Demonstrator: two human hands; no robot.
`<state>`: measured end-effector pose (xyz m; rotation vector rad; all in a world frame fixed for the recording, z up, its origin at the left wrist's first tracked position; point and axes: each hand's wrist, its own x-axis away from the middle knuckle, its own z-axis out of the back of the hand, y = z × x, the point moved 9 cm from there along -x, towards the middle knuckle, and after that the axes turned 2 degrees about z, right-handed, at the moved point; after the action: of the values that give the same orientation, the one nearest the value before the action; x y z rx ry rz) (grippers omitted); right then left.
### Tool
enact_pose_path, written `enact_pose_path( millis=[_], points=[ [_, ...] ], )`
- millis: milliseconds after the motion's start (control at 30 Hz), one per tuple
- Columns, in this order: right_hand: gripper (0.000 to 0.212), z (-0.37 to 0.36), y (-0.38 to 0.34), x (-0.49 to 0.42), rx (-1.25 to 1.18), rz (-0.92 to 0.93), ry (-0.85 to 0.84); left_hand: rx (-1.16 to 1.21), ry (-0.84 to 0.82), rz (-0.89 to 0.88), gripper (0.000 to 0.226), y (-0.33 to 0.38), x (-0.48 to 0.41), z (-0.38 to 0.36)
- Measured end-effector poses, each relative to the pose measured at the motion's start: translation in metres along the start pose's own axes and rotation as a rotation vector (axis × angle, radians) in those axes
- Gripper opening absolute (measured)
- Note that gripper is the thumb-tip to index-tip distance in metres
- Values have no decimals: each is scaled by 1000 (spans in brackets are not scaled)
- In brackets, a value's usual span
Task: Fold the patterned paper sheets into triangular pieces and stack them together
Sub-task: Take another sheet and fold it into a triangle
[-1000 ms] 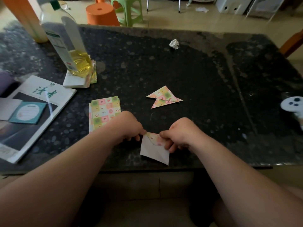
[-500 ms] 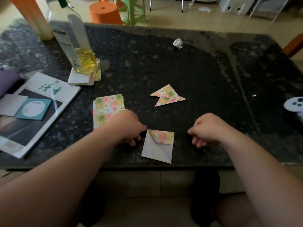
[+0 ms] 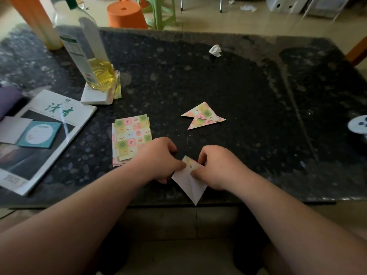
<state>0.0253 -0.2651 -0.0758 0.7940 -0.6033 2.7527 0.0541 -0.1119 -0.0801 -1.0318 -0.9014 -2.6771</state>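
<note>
The dark speckled desk [image 3: 238, 76] carries everything. A stack of patterned sheets [image 3: 131, 137] lies just left of the fingers of the left hand [image 3: 158, 159]. Two folded triangles [image 3: 202, 115] overlap beyond the fingers, apart from them. The half-folded sheet [image 3: 188, 183], white side up, sits between both hands. The left fingers pinch its left edge. The fingers of the right hand [image 3: 216, 167] pinch its patterned flap.

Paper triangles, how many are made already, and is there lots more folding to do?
Two folded triangles lie overlapping beyond the hands, so those look done. A third sheet is being folded now, white side up, pinched by the left hand and right hand. A stack of flat patterned sheets waits by the left hand, so plenty is left.
</note>
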Motion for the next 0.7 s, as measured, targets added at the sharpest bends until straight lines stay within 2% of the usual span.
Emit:
enact_pose_path(
  millis=[200,300,333,400,467,600,700],
  points=[
    [10,0,0,-4,-95,40,-33,0,22,-146,35,11,1,-3],
    [18,12,0,-2,-242,86,-46,188,39,-168,17,16,6,6],
    [20,17,0,0,-320,99,-48,303,32,-125,18,15,10,10],
    [18,22,0,5,-516,114,-80,543,-65,4,49,9,12,8],
    [16,22,-2,9,-677,128,-132,701,-169,19,55,11,15,6],
    [24,24,0,13,-812,114,-177,682,-231,-105,21,18,17,10],
    [21,26,-2,15,-858,137,-189,736,-280,-183,20,25,21,8]
  ],
)
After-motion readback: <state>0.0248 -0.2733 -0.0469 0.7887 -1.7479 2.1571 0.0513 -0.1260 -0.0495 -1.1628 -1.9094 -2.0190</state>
